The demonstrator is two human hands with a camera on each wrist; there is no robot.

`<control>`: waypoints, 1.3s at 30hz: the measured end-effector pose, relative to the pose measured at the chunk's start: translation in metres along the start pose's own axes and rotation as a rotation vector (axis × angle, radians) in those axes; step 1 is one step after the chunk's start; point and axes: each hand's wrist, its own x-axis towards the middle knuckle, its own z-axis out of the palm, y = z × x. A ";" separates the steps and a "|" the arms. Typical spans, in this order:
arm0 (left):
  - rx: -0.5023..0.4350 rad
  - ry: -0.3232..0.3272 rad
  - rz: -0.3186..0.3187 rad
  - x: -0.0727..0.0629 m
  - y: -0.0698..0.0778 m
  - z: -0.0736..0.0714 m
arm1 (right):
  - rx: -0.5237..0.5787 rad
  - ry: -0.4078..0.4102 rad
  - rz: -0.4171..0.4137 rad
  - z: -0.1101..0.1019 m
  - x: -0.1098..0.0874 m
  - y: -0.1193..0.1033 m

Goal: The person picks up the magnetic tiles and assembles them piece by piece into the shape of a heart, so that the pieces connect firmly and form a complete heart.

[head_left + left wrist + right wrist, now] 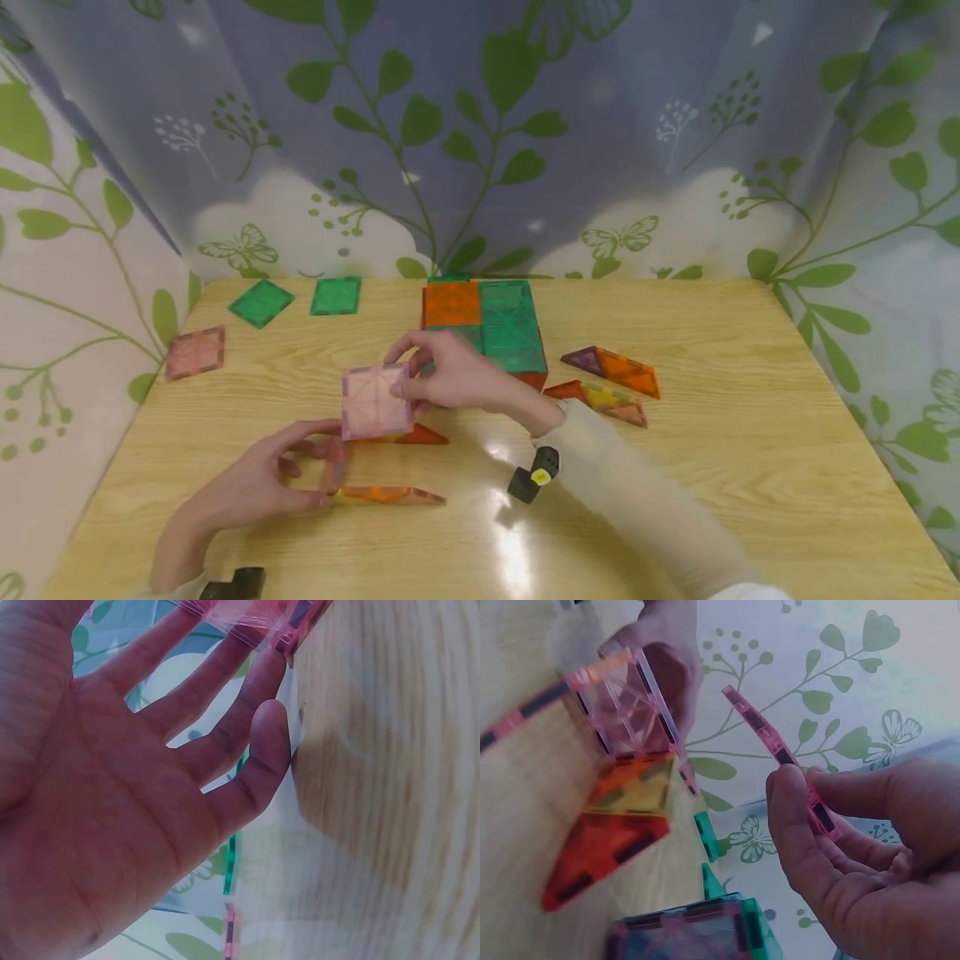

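My right hand pinches a translucent pink square magnetic tile by its right edge, thumb against fingers. In the head view this tile overlaps a small upright build below it. That build has an upright pink square tile at its left end, with orange, yellow and red triangular tiles standing along one side and a yellow-orange strip of tiles along the near side. My left hand holds the upright pink tile from the left, thumb at the near corner, fingertips at the far one.
Behind my right hand stands a box of green and orange square tiles. Triangular tiles lie to its right. Two green squares and a pink square lie back left. A leaf-patterned curtain borders the wooden table.
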 end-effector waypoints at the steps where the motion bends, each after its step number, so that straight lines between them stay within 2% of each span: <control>1: 0.002 -0.002 -0.002 0.000 0.000 0.000 | 0.033 0.002 0.013 0.001 -0.004 0.003; 5: -0.009 -0.016 -0.012 0.002 0.001 0.002 | 0.121 -0.001 0.049 0.007 -0.019 0.016; 10: -0.024 -0.013 0.005 0.008 0.004 0.010 | 0.107 0.009 0.061 0.009 -0.031 0.029; 17: -0.006 -0.009 0.063 0.021 0.011 0.025 | -0.009 0.036 0.057 0.003 -0.042 0.038; 21: 0.006 -0.017 0.075 0.027 0.016 0.032 | -0.112 0.055 0.055 0.001 -0.047 0.043; 24: 0.010 -0.026 0.077 0.031 0.020 0.036 | -0.235 0.085 0.036 -0.001 -0.052 0.048; 28: 0.016 -0.040 0.067 0.034 0.026 0.039 | -0.325 0.080 0.017 -0.004 -0.059 0.053; 31: 0.023 -0.044 0.060 0.035 0.029 0.041 | -0.335 0.067 0.018 -0.006 -0.064 0.055; 39: 0.042 -0.040 0.048 0.038 0.030 0.044 | -0.270 0.082 0.030 -0.008 -0.077 0.064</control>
